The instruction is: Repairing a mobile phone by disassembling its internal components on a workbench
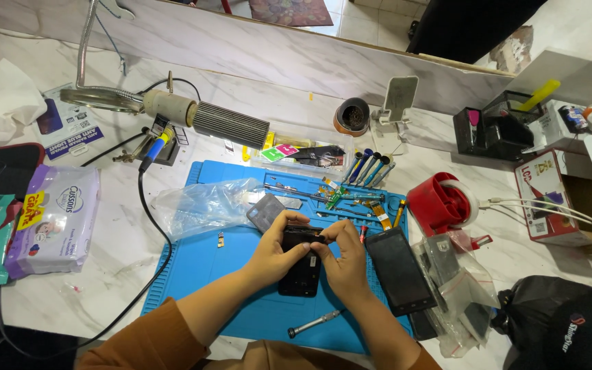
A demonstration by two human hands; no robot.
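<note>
A black phone [301, 267] lies on a bright blue mat [227, 274] spread over a white, grey-veined marble table [118, 240]. Beside it lies a second black phone [399, 270] with a dark glossy face. The tape dispenser [443, 202] is red with a white roll. The wipes pack [53, 219] is pale lilac with a yellow patch. The sleeves [152, 339] are rust orange. The screwdrivers [368, 168] have blue handles. The cup [351, 116] is orange-brown with a dark inside.

Rust-orange sleeves pushed up; hands [310, 257] bare.
</note>
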